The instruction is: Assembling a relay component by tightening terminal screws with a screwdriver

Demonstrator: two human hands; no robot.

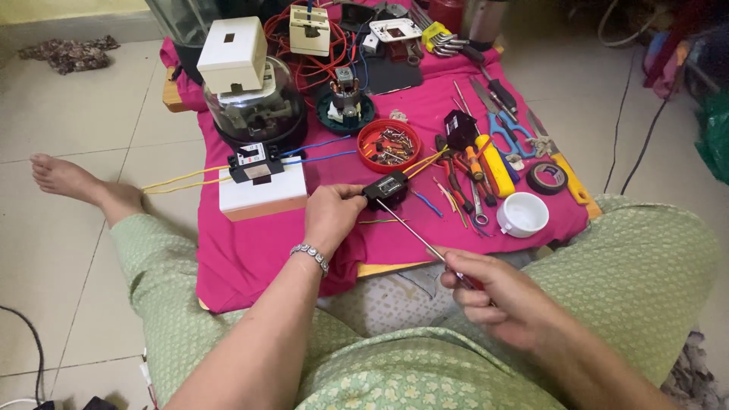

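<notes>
A small black electrical component was gripped in the fingers of the left hand, just above the pink cloth spread over a low board on the floor. A bracelet was worn on that wrist. A long thin screwdriver was held in the right hand, the fingers clenched around its handle, and its tip was set against the component. Yellow wires were seen running from the component toward the tools lying to its right.

Just beside the left hand, a white box with a black breaker on top was placed, with yellow and blue wires attached. Behind it a glass-domed meter was stood, and a cream box was rested on top of it. A red dish of screws was set behind the component. Scissors, a roll of black tape and a white cup were laid further right on the cloth.
</notes>
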